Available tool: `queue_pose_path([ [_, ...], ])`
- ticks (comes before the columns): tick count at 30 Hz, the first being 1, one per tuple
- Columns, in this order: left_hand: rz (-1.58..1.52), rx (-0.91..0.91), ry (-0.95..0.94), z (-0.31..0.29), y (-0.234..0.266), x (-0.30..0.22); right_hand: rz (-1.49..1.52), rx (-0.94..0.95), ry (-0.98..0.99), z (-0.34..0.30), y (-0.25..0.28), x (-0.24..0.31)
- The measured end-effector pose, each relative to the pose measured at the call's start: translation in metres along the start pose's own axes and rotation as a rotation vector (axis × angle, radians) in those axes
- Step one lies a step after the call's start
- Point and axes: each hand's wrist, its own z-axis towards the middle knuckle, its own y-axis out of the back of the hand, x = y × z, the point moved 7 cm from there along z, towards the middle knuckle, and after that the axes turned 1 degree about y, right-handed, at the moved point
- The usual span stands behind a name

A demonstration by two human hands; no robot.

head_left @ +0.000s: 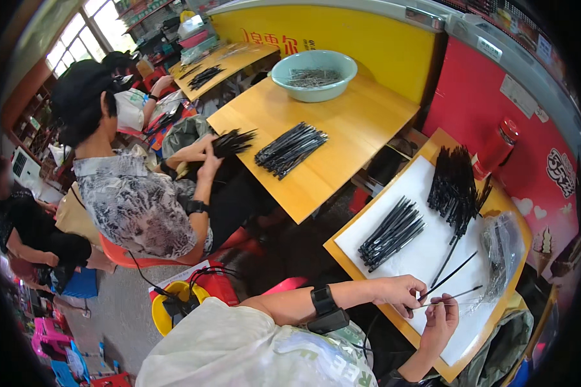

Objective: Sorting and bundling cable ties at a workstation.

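Observation:
Above the white board [403, 174] on my table, my left hand [400, 293] is closed with a thin black stick [455, 269] slanting up and away from its fingers. Close beside it, my right hand [440, 317] pinches a thin light wire [459, 304] that runs across to the left fingertips. A second dark thin stick [468, 291] points out to the right from between the hands; which hand grips it I cannot tell. Beyond my hands lie a neat bundle of black sticks [392, 233] and a larger, looser black pile [455, 187].
A clear plastic bag [502, 248] lies at the board's right edge, and a red bottle [495, 148] stands behind. On the neighbouring yellow table [368, 109] are a green bowl [313, 90] of thin metal pieces and another black bundle [290, 149]. A seated co-worker [135, 200] holds black sticks.

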Motion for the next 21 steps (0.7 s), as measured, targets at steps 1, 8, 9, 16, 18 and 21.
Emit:
queue_pose_path([
  [1, 0.023, 0.023, -0.006, 0.004, 0.0, 0.002, 0.094, -0.007, -0.007, 0.001, 0.0, 0.003],
  [8, 0.003, -0.061, 0.028, -0.001, 0.014, 0.008, 0.006, 0.056, 0.047, 0.008, -0.004, 0.002],
  [9, 0.026, -0.065, 0.032, -0.001, 0.017, 0.008, 0.031, 0.082, 0.056, 0.009, -0.006, 0.0],
  [16, 0.116, -0.093, 0.007, -0.005, 0.019, -0.009, -0.163, 0.043, 0.287, 0.017, -0.028, 0.019],
  [18, 0.138, -0.145, -0.034, -0.01, 0.024, -0.018, -0.173, 0.056, 0.319, 0.028, -0.041, 0.017],
  [21, 0.192, -0.293, -0.137, -0.028, 0.046, -0.037, -0.208, 0.202, 0.166, 0.044, -0.06, 0.015],
])
